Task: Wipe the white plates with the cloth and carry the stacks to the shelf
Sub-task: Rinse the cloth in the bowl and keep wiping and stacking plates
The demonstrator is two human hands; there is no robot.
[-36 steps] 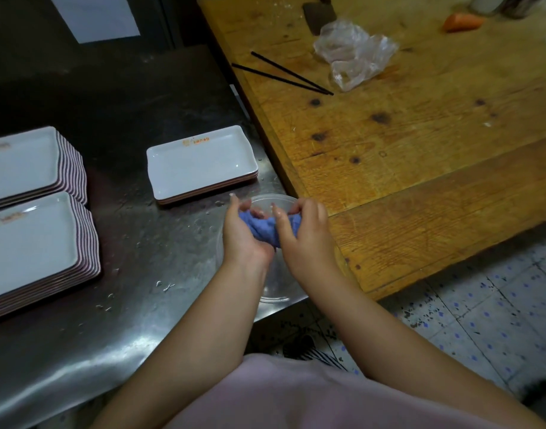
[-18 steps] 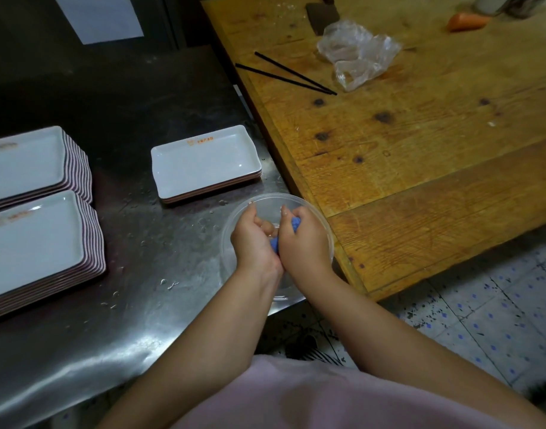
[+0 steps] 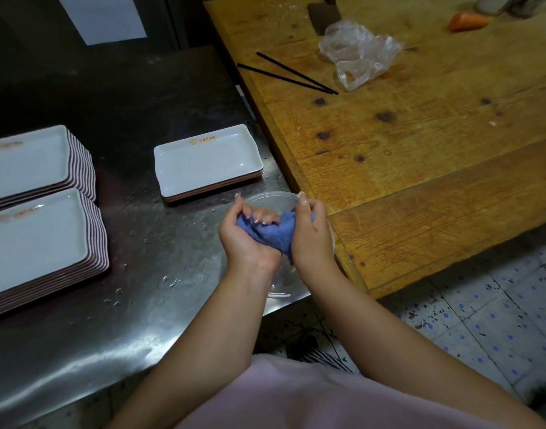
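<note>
Head view: both hands (left (image 3: 245, 239), right (image 3: 310, 233)) clench the blue cloth (image 3: 273, 235) over a clear bowl (image 3: 273, 198) at the counter's edge (image 3: 284, 305).

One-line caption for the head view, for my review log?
Both hands wring a blue cloth over a clear bowl beside stacked white plates.

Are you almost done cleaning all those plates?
Not yet. Both hands, left hand and right hand, are wringing the blue cloth over the clear plastic bowl. The short stack of white rectangular plates waits nearby, and two tall stacks of white plates sit on the steel counter. No stack has gone to a shelf.
</note>
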